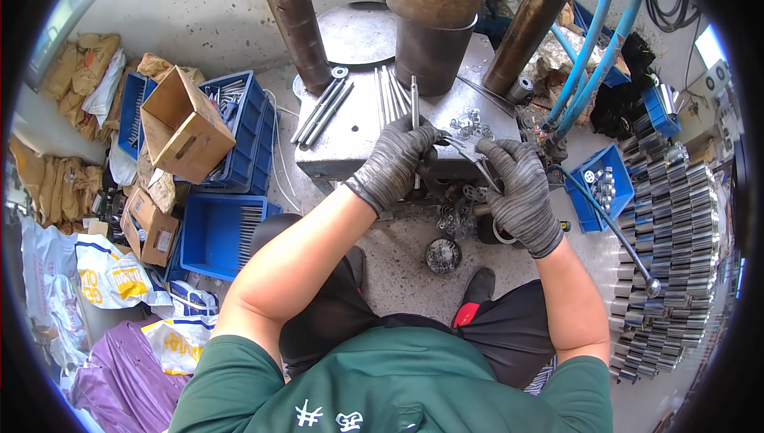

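Observation:
My left hand (395,156), in a grey knit glove, is closed around a slim metal rod (415,100) held roughly upright at the front edge of the steel machine bed (366,130). Similarly gloved, my right hand (525,194) grips a pair of pliers (481,164). The pliers' jaws point left and reach the left hand's fingers; whether they pinch a small part there I cannot tell. Several small metal rings (471,125) lie on the bed just beyond the pliers. More rods (325,113) rest in two groups farther left, with a washer (341,72) behind them.
A heavy steel cylinder (434,43) stands on the bed between two thick columns (290,15). Blue bins (211,234) and cartons (187,130) crowd the left. Stacked metal tubes (672,250), a blue bin of parts (598,188) and hoses (585,59) occupy the right. A round tin (443,256) sits on the floor.

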Action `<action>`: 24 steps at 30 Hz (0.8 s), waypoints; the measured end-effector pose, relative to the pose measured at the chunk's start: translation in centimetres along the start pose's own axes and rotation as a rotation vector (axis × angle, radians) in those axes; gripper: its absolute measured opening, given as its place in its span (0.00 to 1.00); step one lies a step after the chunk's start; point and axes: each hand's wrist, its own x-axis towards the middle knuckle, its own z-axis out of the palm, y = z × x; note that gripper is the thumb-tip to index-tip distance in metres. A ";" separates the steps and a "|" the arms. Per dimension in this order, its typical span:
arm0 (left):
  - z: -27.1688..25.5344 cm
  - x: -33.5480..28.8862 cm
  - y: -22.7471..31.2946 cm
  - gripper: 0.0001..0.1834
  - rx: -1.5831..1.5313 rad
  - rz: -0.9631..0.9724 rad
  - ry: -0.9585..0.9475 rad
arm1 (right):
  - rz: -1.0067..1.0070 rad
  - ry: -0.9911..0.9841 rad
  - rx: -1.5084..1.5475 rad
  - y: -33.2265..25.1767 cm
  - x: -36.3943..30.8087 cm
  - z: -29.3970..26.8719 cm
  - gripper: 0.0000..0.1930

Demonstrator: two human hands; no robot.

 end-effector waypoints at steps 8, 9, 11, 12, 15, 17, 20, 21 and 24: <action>-0.4 0.1 -0.4 0.10 -0.021 0.025 -0.019 | -0.047 -0.015 -0.054 0.0 0.3 -0.2 0.30; -0.5 0.0 -0.4 0.10 0.026 0.053 -0.041 | -0.047 -0.014 -0.053 0.0 0.3 -0.2 0.30; -0.1 -0.5 0.2 0.11 0.075 0.082 -0.064 | -0.022 -0.044 -0.063 0.4 0.2 -0.2 0.28; 0.2 -0.9 0.5 0.11 0.149 0.119 -0.057 | -0.022 -0.041 -0.062 0.7 0.2 -0.2 0.28; 0.5 -1.9 2.2 0.14 0.365 0.103 -0.112 | 0.097 -0.050 0.109 1.9 -0.4 -0.4 0.25; 0.5 -2.1 2.1 0.15 0.567 0.154 -0.028 | 0.232 0.049 0.324 2.4 -0.3 -0.3 0.22; -0.4 -1.3 1.0 0.14 0.719 0.307 -0.040 | 0.370 -0.012 0.381 2.8 -0.3 -1.7 0.22; -0.4 -1.3 1.0 0.14 0.798 0.381 -0.055 | 0.396 -0.025 0.405 2.9 -0.3 -2.0 0.23; -0.3 -1.4 1.1 0.13 0.896 0.466 -0.076 | 0.427 -0.086 0.385 2.3 0.1 -3.0 0.24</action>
